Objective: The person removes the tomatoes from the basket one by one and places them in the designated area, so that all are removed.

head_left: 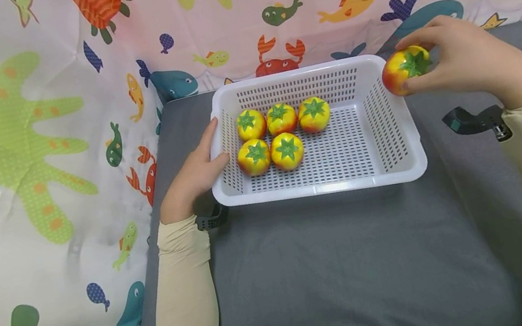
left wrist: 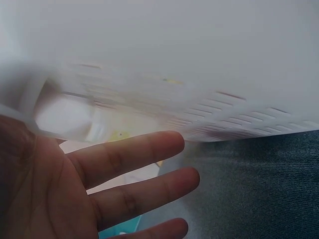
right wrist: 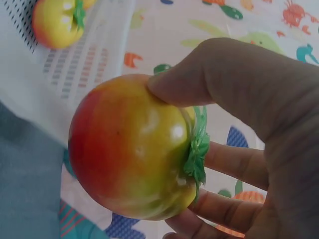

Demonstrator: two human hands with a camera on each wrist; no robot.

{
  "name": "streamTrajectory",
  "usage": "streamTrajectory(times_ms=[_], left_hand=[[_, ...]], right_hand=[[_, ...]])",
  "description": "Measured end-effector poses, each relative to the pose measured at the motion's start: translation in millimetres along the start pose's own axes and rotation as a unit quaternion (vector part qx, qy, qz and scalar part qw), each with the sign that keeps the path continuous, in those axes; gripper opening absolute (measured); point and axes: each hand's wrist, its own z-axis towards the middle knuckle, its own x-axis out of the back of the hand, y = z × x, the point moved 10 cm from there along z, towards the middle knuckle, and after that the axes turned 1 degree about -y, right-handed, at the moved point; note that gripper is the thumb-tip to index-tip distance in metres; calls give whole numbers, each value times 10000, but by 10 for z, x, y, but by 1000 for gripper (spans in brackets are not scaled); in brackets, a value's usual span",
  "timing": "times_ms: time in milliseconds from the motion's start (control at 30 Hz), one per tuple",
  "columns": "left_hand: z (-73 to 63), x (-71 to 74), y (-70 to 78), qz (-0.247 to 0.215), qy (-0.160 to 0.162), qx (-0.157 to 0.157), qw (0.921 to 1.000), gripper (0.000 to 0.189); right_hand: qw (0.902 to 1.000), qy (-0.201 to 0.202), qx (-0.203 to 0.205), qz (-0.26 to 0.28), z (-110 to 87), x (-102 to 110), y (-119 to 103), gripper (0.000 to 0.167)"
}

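Observation:
My right hand [head_left: 463,60] holds a yellow and red toy tomato [right wrist: 132,147] with a green star-shaped top. Thumb on one side and fingers on the other grip it just beyond the right rim of a white plastic basket [head_left: 320,189]. At the basket's left end my left hand [head_left: 194,172] holds the rim, its thumb over the edge. In the left wrist view, three fingers [left wrist: 144,191] of that hand stretch out straight below the basket wall; the thumb is hidden there. Several similar tomatoes [head_left: 287,151] sit in two rows in the left half of the basket, tops up.
The basket stands on a grey cloth-covered table [head_left: 342,265], near its back edge. A curtain [head_left: 227,29] printed with sea animals hangs behind and along the left side. Dark wrist cameras [head_left: 476,119] are strapped to both wrists.

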Motion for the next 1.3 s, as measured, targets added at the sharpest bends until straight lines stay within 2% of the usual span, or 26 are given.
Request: streamTrajectory(times_ms=[233,367,533,667,833,1067,1300], left_hand=[[8,-2,-8,-39,-6,-26,10000,87],[16,4,-4,-62,-8,-74,10000,88],[17,1,-14,-84,-14,-30,10000,88],[13,-8,-20,-102,-22,-9,9999,88],[10,-6,-15,-95,4,-27,10000,89],[4,-15,-20,-82,3,-9,10000,89],[0,-2,-12,-104,60,-55,9999,89]], right_hand=[[9996,139,-187,-168,27,29,282,73],[9996,109,-242,-47,57,-12,428,72],[9987,-166,-407,250,92,-151,618,75],[9972,-381,-569,309,111,-273,744,78],[9958,-621,-582,332,148,-395,852,80],[9945,-750,-675,272,142,-499,1013,81],[9934,-885,-649,338,156,-585,1068,80]])
